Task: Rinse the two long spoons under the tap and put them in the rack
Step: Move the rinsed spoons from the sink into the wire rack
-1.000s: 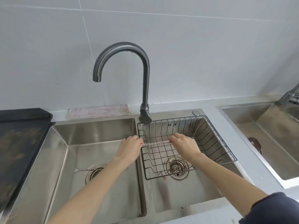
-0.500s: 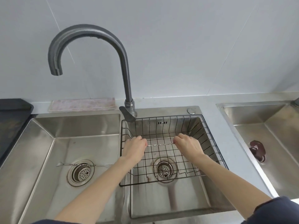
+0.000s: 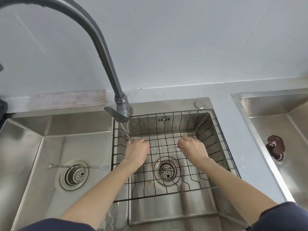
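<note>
Spoon (image 3: 164,148) held level above rack (image 3: 221,144) in steel sink (image 3: 206,104).

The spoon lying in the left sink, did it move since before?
No. The spoon lies across the left drain, just as earlier. Only the camera shifted.

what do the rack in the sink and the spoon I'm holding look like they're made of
The black wire rack looks like coated metal wire: thin, dark, matte rods, with rusty spots low down. The long twisted-handle spoon looks like bare polished steel: silvery and glinting.
</note>
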A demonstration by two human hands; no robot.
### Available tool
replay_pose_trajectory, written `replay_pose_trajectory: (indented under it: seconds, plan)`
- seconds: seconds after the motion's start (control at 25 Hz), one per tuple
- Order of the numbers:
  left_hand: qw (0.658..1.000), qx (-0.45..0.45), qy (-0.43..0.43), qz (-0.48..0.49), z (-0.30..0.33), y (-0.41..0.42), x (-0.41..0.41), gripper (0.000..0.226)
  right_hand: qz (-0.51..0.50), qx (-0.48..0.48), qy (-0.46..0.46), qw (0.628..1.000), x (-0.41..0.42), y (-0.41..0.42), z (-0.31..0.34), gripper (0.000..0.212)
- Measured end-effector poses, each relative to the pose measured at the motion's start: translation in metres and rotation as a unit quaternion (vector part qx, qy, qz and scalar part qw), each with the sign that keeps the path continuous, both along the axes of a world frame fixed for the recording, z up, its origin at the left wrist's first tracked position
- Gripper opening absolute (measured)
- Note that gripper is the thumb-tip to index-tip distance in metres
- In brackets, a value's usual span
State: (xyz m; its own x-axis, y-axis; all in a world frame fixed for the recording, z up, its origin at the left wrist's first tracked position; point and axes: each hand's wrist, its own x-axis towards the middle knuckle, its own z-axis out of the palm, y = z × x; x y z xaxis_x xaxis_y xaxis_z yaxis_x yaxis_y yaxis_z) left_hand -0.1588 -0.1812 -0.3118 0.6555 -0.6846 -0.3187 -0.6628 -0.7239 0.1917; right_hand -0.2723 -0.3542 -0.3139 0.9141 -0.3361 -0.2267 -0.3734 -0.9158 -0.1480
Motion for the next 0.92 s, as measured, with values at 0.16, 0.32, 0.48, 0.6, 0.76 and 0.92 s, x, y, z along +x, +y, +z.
replay_pose_trajectory:
  seconds: [0.16,0.32,0.48,0.6,0.76,0.92]
  plan:
    - [1.000,0.017,0.015,0.001,-0.010,-0.004,0.002,0.021,-0.002,0.013,0.014,1.000,0.001,-0.004,-0.009,0.020]
    - [1.000,0.019,0.019,0.007,-0.016,-0.003,0.001,0.024,-0.003,0.014,0.017,1.000,0.001,-0.004,-0.012,0.021]
    - [1.000,0.006,0.016,0.010,-0.010,0.000,-0.001,0.025,-0.004,0.022,0.024,0.999,0.000,-0.002,-0.007,0.024]
    - [1.000,0.000,0.005,0.014,0.000,0.003,0.001,0.024,-0.009,0.019,0.025,0.999,-0.002,0.003,0.004,0.025]
    - [0.999,-0.021,-0.024,0.011,0.023,0.013,0.003,0.027,-0.003,-0.003,0.024,1.000,-0.005,0.016,0.025,0.026]
    - [0.996,-0.065,-0.053,0.017,0.043,0.037,0.004,0.035,0.016,-0.009,-0.006,1.000,-0.004,0.042,0.048,0.034]
